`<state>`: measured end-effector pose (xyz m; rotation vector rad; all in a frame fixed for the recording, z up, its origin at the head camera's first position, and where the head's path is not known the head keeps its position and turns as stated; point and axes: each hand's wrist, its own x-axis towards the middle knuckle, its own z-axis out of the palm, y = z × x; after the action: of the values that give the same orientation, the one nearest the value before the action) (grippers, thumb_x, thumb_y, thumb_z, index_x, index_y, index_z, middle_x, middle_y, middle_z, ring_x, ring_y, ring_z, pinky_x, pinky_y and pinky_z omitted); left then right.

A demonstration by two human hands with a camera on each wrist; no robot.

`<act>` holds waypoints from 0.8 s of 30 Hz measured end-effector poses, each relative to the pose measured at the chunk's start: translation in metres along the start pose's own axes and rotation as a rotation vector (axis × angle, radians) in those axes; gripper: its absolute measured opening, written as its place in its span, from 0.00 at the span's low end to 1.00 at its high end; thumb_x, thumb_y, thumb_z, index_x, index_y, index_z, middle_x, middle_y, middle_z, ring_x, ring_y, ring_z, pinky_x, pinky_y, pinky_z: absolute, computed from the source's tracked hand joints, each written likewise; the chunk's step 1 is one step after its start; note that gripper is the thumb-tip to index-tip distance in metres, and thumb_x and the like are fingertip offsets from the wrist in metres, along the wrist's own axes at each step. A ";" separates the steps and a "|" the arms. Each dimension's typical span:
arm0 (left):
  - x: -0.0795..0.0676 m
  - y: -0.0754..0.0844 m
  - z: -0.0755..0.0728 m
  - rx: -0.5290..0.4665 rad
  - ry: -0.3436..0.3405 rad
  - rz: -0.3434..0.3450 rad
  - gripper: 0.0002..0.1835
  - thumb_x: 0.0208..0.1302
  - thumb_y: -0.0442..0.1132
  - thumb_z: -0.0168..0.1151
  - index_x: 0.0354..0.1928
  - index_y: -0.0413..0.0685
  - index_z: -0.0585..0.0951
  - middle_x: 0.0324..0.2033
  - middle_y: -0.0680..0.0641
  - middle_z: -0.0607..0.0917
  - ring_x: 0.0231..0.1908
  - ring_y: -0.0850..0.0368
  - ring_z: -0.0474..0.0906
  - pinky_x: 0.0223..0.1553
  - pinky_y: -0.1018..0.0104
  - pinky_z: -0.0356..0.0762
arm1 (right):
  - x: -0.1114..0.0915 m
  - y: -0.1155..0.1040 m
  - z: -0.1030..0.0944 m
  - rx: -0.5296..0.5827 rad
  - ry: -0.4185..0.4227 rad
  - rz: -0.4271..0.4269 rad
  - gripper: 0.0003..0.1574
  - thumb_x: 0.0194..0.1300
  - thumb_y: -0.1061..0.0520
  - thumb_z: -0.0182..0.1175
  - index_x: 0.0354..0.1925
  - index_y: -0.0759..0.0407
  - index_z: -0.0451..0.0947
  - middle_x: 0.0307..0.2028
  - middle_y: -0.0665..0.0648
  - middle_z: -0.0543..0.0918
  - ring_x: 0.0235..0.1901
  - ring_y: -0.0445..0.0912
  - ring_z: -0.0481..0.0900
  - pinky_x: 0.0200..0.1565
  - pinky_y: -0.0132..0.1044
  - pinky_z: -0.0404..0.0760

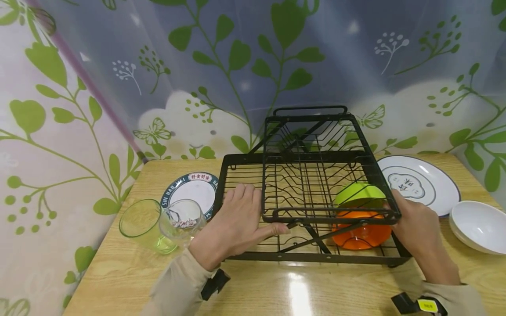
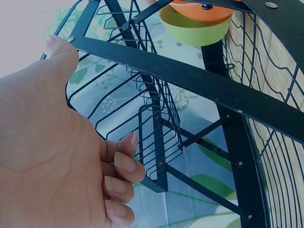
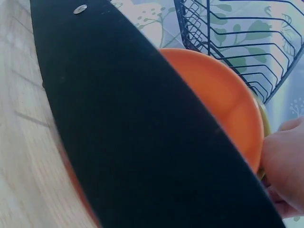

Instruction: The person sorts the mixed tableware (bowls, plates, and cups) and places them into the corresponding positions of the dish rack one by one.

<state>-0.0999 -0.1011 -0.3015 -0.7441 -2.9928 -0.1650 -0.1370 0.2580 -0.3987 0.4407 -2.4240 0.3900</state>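
Observation:
A black two-tier wire dish rack stands before me. My left hand grips its upper tier's left side, thumb against the front strut joint; the curled fingertips show beside the wires in the left wrist view. Under the upper tier, an orange bowl and a green bowl stand close together, the green one behind. My right hand reaches in from the right and holds the green bowl at its edge. In the right wrist view, that hand is partly hidden behind the orange bowl and the rack's frame.
Left of the rack are a green-tinted glass, a clear glass and a dark-rimmed plate. A large white plate and a white bowl are at the right. A patterned curtain hangs behind the wooden table.

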 end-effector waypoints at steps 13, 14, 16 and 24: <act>0.000 0.000 -0.001 -0.018 -0.016 -0.009 0.58 0.42 0.83 0.06 0.40 0.40 0.70 0.35 0.46 0.67 0.41 0.49 0.64 0.47 0.57 0.65 | 0.008 0.004 -0.006 0.039 -0.169 -0.018 0.08 0.64 0.60 0.60 0.40 0.60 0.72 0.14 0.61 0.76 0.15 0.63 0.74 0.16 0.58 0.68; 0.000 0.000 -0.001 -0.020 -0.020 -0.012 0.58 0.42 0.83 0.06 0.41 0.40 0.70 0.35 0.46 0.67 0.42 0.49 0.64 0.47 0.57 0.66 | 0.009 0.005 -0.006 0.046 -0.186 -0.026 0.07 0.63 0.61 0.61 0.38 0.60 0.72 0.15 0.60 0.76 0.15 0.61 0.75 0.16 0.57 0.69; 0.000 0.000 -0.001 -0.023 -0.026 -0.016 0.59 0.41 0.83 0.06 0.41 0.40 0.70 0.36 0.45 0.68 0.43 0.49 0.65 0.48 0.56 0.66 | 0.011 0.006 -0.006 0.061 -0.219 -0.042 0.08 0.62 0.62 0.63 0.33 0.58 0.71 0.15 0.55 0.76 0.14 0.55 0.74 0.15 0.52 0.68; 0.001 0.000 -0.001 -0.022 -0.016 -0.011 0.60 0.41 0.83 0.06 0.41 0.39 0.70 0.36 0.45 0.68 0.43 0.48 0.65 0.48 0.56 0.66 | 0.017 0.008 -0.011 0.086 -0.315 -0.039 0.09 0.56 0.63 0.68 0.31 0.61 0.75 0.21 0.57 0.81 0.18 0.56 0.78 0.20 0.52 0.73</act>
<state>-0.1005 -0.1010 -0.3009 -0.7342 -3.0150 -0.1931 -0.1469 0.2660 -0.3810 0.6271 -2.7044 0.4370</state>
